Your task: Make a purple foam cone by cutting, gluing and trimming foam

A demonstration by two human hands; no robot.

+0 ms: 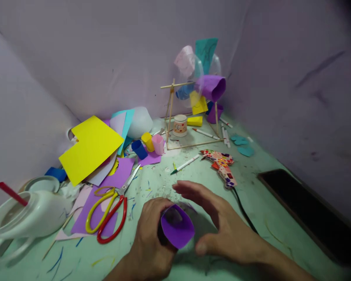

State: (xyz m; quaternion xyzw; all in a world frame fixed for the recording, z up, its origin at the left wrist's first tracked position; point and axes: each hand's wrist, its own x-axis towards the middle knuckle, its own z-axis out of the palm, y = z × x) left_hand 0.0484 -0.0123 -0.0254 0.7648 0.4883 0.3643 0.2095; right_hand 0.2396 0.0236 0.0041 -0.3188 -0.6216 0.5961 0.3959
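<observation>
At the bottom middle, a purple paper tube [178, 227] with a wide mouth faces up toward me. My left hand [153, 238] is wrapped round its left side. Just right of the tube, my right hand [219, 224] is held open, fingers and thumb apart, with nothing between them. Scissors [118, 195] with one yellow and one red handle lie to the left. Beyond the hands, a patterned glue gun [224, 166] lies with its black cord running toward me, and a marker with a green tip [185, 164] lies left of it.
At the back stands a stick frame [170, 113] carrying a clear wheel with coloured paper cups. A white cup [180, 125] sits inside it. Yellow paper [90, 150] and other sheets are piled left. A white teapot-like vessel [43, 214] stands far left, a black phone [307, 210] lies right.
</observation>
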